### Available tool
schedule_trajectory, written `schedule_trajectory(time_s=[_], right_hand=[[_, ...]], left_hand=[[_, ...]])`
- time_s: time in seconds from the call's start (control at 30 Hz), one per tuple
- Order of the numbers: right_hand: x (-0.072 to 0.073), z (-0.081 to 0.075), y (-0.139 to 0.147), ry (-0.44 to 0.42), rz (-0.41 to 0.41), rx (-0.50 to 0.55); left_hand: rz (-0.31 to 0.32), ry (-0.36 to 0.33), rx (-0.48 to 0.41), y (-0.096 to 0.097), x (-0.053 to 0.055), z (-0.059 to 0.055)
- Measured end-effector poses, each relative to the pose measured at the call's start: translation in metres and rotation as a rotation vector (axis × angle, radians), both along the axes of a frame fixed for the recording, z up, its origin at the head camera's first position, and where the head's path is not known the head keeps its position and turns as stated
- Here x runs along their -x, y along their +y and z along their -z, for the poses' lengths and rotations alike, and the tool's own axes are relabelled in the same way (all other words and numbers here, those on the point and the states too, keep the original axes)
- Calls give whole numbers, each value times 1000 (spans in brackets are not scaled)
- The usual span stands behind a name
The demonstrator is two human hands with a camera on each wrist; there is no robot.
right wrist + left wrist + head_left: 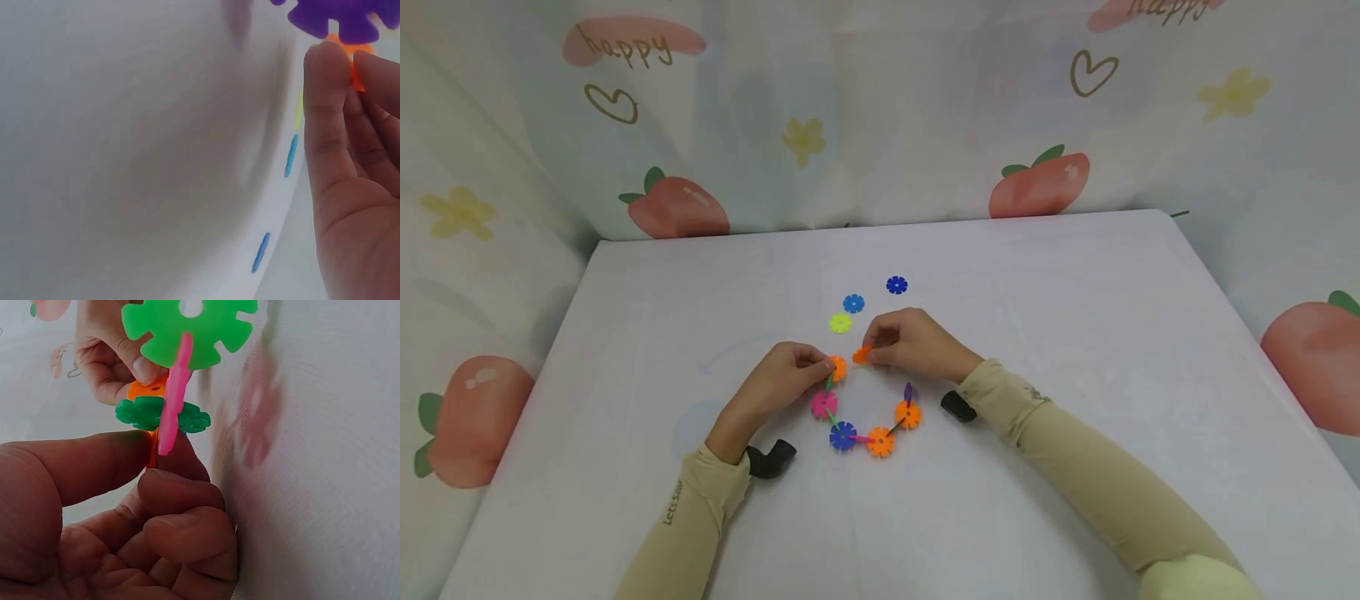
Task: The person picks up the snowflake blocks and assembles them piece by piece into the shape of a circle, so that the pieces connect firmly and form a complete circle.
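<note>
My left hand (pixel 778 379) pinches an orange snowflake disc (pixel 839 369) at one end of a curved chain of notched plastic discs. My right hand (pixel 921 342) holds a separate orange snowflake disc (pixel 859 357) between thumb and fingers, a small gap from the first. From the left hand the chain curves through a pink disc (pixel 823 406), a blue disc (pixel 842 437) and two orange ones to a purple disc (pixel 908 393) at its other end. Close up in the left wrist view, a dark green disc (pixel 139 414) crosses a pink disc, beside a bright green disc (pixel 206 344).
Beyond the hands lie three loose discs: yellow-green (pixel 840 323), light blue (pixel 853 303) and dark blue (pixel 897 285). Black wrist-worn devices (pixel 771 460) show beside both wrists. The white-covered table (pixel 1060 292) meets a printed curtain (pixel 895 125) at its far edge.
</note>
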State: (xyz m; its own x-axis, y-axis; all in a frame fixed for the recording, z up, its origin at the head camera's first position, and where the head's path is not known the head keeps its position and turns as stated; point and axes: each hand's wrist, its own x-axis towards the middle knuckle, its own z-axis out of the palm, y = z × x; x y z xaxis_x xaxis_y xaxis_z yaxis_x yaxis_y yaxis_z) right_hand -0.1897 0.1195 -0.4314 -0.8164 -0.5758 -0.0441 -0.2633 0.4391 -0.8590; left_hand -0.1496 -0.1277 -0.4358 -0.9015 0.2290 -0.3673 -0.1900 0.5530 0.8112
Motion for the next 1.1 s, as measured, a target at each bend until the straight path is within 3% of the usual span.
schedule_trajectory(time_s=[0.27,0.43,0.77,0.97,1.1], right_hand=[[-3,0,-9,29,-43,-14],[-4,1,-13,90,-90,-32],[-3,-1,-24,204,-158,-80],[-1,2,-23,157,-161,-73],[1,1,-17,118,-150,-77]], left_hand=[[19,16,-2,1,0,1],[19,35,16,4,-2,2],[-47,50,4,7,-5,2],[-62,43,17,7,-8,3],[-49,76,19,6,-9,4]])
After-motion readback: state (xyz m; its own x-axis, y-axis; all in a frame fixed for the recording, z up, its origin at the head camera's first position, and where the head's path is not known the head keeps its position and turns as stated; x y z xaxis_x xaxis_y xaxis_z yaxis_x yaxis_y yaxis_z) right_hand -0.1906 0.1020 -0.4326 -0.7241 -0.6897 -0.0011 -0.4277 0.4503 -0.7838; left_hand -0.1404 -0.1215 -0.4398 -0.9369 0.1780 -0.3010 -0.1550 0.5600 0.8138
